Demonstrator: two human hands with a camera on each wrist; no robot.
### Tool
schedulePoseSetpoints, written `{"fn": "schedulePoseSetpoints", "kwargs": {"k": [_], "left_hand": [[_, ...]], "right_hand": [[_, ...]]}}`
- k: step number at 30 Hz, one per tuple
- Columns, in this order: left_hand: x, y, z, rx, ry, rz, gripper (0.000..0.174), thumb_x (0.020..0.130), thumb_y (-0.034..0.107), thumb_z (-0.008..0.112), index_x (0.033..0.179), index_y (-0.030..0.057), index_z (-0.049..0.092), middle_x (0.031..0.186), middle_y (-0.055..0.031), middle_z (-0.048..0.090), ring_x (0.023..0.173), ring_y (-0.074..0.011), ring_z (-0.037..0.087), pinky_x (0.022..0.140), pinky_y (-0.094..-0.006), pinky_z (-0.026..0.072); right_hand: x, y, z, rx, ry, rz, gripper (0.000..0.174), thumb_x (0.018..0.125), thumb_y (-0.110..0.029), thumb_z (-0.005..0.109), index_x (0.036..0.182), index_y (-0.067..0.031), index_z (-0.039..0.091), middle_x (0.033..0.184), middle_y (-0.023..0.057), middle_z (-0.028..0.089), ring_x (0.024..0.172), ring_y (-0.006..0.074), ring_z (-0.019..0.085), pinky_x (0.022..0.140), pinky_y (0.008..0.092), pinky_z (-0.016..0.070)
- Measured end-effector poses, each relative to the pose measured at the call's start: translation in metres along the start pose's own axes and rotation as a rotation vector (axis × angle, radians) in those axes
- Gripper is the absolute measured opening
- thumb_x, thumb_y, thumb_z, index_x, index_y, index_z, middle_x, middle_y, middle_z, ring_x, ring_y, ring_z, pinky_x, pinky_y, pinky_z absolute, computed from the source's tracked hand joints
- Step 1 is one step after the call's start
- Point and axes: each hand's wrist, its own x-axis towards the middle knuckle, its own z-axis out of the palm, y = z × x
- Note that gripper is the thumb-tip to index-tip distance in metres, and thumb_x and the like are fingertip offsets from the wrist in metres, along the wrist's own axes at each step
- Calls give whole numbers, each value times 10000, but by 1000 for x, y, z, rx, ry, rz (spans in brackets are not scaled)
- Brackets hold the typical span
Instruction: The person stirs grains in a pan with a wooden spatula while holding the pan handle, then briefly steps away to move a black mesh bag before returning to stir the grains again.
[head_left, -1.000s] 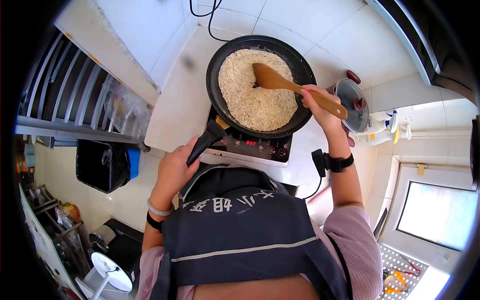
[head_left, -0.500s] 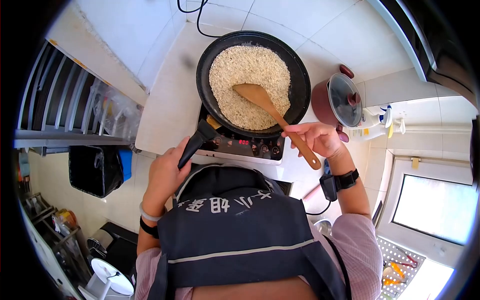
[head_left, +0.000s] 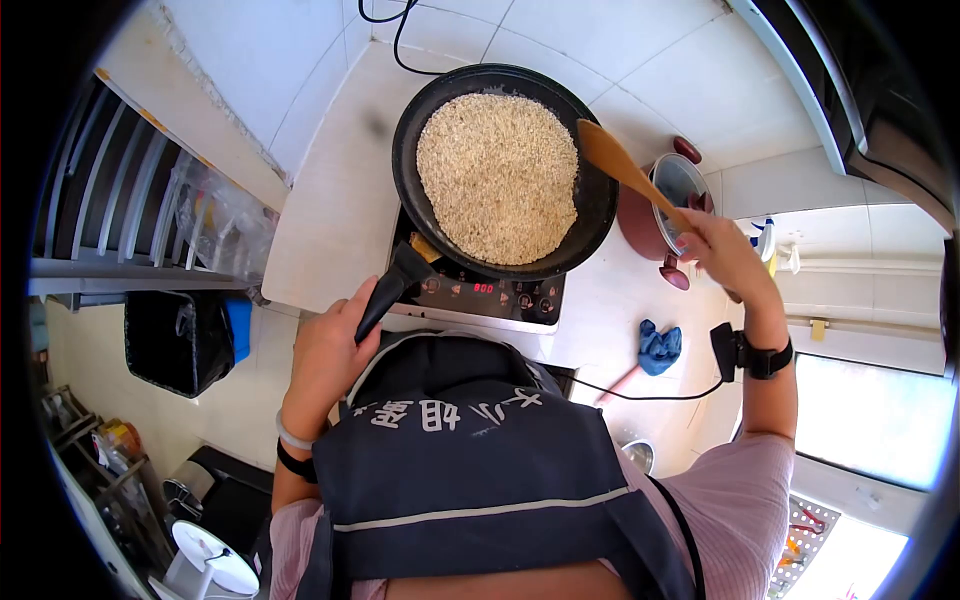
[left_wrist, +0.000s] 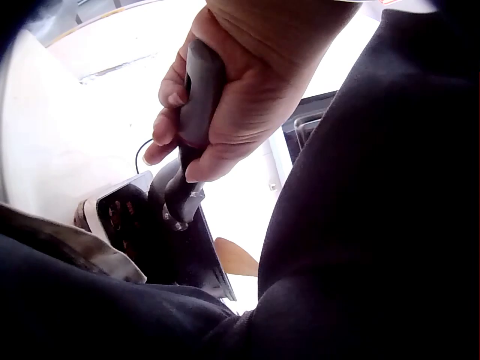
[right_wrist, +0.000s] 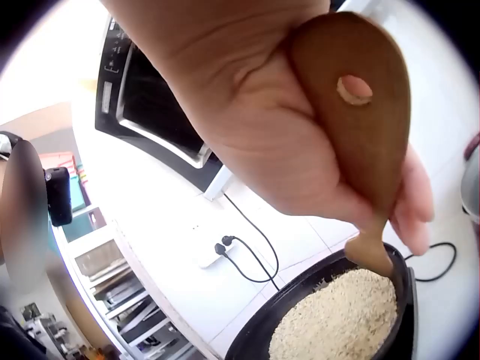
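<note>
Spatula (head_left: 620,165) in right hand (head_left: 728,255), blade over pan (head_left: 600,205) edge (rice (head_left: 498,175) beneath)

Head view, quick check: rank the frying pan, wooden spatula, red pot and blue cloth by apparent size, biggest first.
1. frying pan, clearly largest.
2. wooden spatula and red pot: too close to rank. The spatula is longer but slimmer, and it covers part of the pot.
3. blue cloth, smallest.
</note>
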Motion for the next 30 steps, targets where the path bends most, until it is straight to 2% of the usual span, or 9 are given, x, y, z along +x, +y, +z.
{"fn": "schedulePoseSetpoints", "kwargs": {"k": [1,3,5,8,15,18,19,21,30], "left_hand": [[0,0,0,-3,1,1,564,793,92,705,1341,114,574,832,-146,646,702,-330,641,629,-393,501],[0,0,0,14,-1,2,569,788,96,706,1341,112,574,817,-144,638,696,-333,637,622,-398,497],[1,0,-1,12,-2,11,573,787,96,704,1344,114,571,812,-143,635,694,-333,635,621,-398,496],[2,-1,-4,17,-6,26,579,786,96,703,1348,118,567,808,-141,631,694,-334,633,620,-396,494],[1,-7,0,15,6,76,553,818,156,688,1350,115,542,820,-135,643,681,-348,635,615,-431,500],[0,-7,0,19,-14,51,549,817,153,689,1346,117,546,835,-139,650,691,-348,640,620,-433,501],[1,-7,1,19,-19,52,549,817,153,689,1346,117,546,835,-139,650,691,-348,640,620,-433,501],[0,-8,3,28,5,62,552,813,147,689,1346,121,550,835,-139,650,692,-347,640,621,-432,501],[0,-12,6,-21,15,36,569,803,107,699,1354,124,559,805,-138,625,684,-336,628,616,-405,489]], "right_hand": [[4,-4,-9,-182,-2,-12,321,947,-42,521,1257,-12,597,877,83,677,690,135,675,577,242,517],[24,-10,-22,-180,-2,56,291,947,-41,491,1207,-13,617,787,89,660,635,142,668,549,253,518],[54,-4,-33,-174,-111,205,206,948,-94,480,1052,-12,639,717,61,640,529,143,608,471,282,461],[97,-12,-33,-125,-153,265,226,954,-138,515,1082,-23,662,698,61,636,473,129,556,440,273,444],[161,-6,19,37,-169,5,289,947,-185,579,1199,-86,679,627,32,610,455,124,534,454,274,461],[145,-11,39,-248,5,-341,306,915,-182,632,1218,-157,668,664,84,632,505,198,589,539,335,500],[139,-7,43,-245,3,-338,306,915,-182,632,1218,-157,668,664,84,632,505,198,589,539,335,500],[124,4,52,-608,357,-793,331,888,-193,662,1219,-188,671,684,85,609,588,233,614,562,376,495],[-11,-18,39,-767,354,-548,322,866,-155,669,1177,-233,697,717,46,521,659,220,590,531,356,459]]}}
